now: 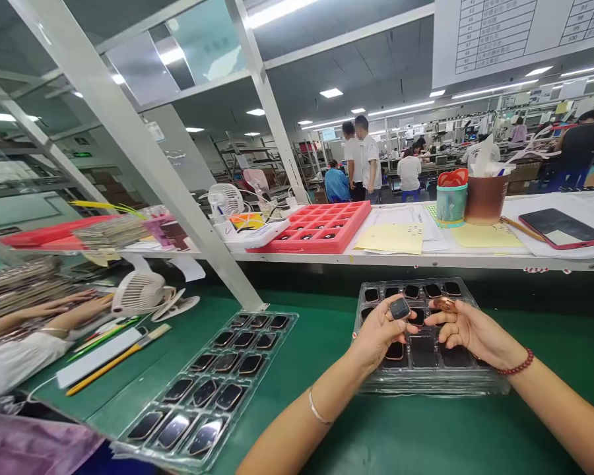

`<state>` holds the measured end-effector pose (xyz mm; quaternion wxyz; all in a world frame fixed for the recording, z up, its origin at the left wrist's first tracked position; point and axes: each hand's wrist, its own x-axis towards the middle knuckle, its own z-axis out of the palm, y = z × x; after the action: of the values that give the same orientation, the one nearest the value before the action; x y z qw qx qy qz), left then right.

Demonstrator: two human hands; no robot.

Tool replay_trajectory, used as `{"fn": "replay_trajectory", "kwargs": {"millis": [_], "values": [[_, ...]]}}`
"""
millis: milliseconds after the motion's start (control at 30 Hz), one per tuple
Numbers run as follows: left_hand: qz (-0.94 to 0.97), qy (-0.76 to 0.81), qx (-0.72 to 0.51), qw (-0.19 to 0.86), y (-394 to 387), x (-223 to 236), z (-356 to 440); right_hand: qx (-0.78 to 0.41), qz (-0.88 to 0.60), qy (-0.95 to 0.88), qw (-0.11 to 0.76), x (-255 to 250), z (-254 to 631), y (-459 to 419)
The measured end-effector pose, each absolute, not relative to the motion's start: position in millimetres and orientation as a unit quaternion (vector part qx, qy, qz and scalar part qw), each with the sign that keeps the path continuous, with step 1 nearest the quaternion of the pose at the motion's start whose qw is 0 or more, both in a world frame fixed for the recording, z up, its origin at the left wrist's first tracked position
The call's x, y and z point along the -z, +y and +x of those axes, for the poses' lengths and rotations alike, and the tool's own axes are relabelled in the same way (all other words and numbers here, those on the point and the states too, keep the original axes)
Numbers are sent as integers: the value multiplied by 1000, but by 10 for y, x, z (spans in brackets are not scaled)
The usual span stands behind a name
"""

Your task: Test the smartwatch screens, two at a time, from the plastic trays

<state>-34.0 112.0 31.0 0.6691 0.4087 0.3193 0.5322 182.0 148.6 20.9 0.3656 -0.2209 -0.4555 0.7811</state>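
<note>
Over the tray [433, 384], the left hand [379, 333] pinched a dark case [399, 308], the right hand [468, 333] a coppery piece [444, 304]; a loosened pinch could have dropped either.

The right hand [469, 335] partly hides the copper piece [444, 304], too small to make out. The left hand [383, 333] covers some of the trays [426, 384]. The sheet [525, 39] runs off the top. A co-worker's sleeve [10, 364] is cut off at left.

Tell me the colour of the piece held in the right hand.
The piece looks coppery brown; the head view shows it best.
</note>
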Motion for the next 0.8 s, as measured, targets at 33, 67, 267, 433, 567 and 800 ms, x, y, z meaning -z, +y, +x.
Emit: {"fn": "replay_trajectory", "kwargs": {"millis": [33,67,267,433,567,800], "values": [[399,316,-531,678,1129,-310,-346,-786,-218,-450,363,-212,1824,1491],[385,311,-527,691,1143,-309,-356,-792,-217,-445,358,-217,1830,1497],[273,272,-481,787,1267,-274,-446,-820,-215,-412,334,-246,1879,1556],[304,293,-481,768,1262,-251,-439,-811,-215,-429,335,-242,1888,1553],[416,347,-489,684,1189,-234,-359,-746,-245,-501,364,-224,1822,1483],[540,401,-475,567,1091,-231,-272,-612,-285,-640,367,-235,1705,1376]]}}
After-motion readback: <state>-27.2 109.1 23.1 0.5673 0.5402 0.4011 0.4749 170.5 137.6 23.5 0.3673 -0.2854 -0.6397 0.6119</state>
